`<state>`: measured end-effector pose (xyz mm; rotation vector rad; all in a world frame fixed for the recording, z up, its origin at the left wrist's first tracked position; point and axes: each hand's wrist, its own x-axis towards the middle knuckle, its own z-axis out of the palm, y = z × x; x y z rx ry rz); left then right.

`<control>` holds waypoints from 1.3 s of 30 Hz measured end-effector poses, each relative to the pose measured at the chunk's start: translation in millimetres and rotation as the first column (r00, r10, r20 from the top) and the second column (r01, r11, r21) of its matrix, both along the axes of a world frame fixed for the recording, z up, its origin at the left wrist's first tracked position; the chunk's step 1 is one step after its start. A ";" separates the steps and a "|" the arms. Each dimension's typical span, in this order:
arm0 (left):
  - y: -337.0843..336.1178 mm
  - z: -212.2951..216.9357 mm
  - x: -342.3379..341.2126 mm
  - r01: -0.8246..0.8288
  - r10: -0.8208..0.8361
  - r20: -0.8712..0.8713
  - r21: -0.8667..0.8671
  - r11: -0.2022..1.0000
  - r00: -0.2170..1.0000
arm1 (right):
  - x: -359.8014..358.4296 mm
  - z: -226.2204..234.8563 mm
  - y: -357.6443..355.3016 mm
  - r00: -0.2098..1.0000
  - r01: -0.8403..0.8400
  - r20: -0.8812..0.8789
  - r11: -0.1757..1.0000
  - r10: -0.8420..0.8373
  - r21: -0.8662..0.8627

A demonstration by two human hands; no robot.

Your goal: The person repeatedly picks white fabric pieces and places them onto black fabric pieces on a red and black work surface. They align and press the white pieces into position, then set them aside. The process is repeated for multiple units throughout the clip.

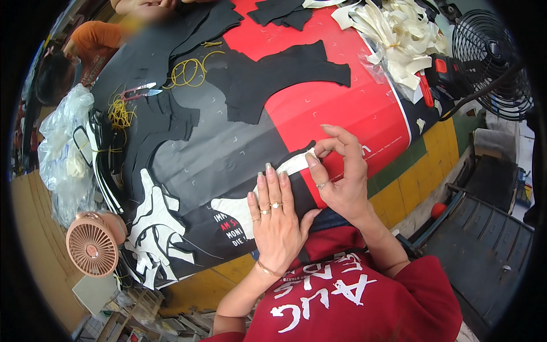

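Your left hand [274, 219] lies flat and open, fingers spread, pressing the black cut piece [296, 191] onto the worktop [342, 108] at its near edge, seemingly to stop it shifting. Your right hand [341, 171] pinches the white backing strip [296, 164] at that piece's upper edge between thumb and forefinger.
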<state>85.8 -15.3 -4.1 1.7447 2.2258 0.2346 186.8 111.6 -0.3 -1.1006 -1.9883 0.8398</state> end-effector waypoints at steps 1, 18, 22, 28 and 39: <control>0.5 0.7 -0.3 0.004 -0.004 0.021 -0.009 1.000 1.000 | -1.1 -2.3 -0.7 0.999 0.020 -0.049 0.999 -0.022 -0.039; 34.4 27.7 -20.9 -0.309 0.142 0.515 0.253 0.917 0.845 | 13.1 -12.8 -12.5 0.996 -0.009 0.079 0.903 -0.028 0.429; 46.2 28.6 -35.7 -0.379 0.146 0.673 0.212 0.901 0.725 | 18.4 -12.0 -16.1 0.998 -0.056 0.001 0.879 0.064 0.474; 48.6 35.7 -36.1 -0.377 0.139 0.746 0.160 0.912 0.652 | 17.4 -9.1 -11.4 0.994 -0.094 -0.009 0.896 0.109 0.434; 46.1 28.4 -24.3 -0.441 0.117 0.826 0.170 0.881 0.551 | 19.1 25.2 -21.7 0.965 -0.129 0.259 0.925 0.035 0.356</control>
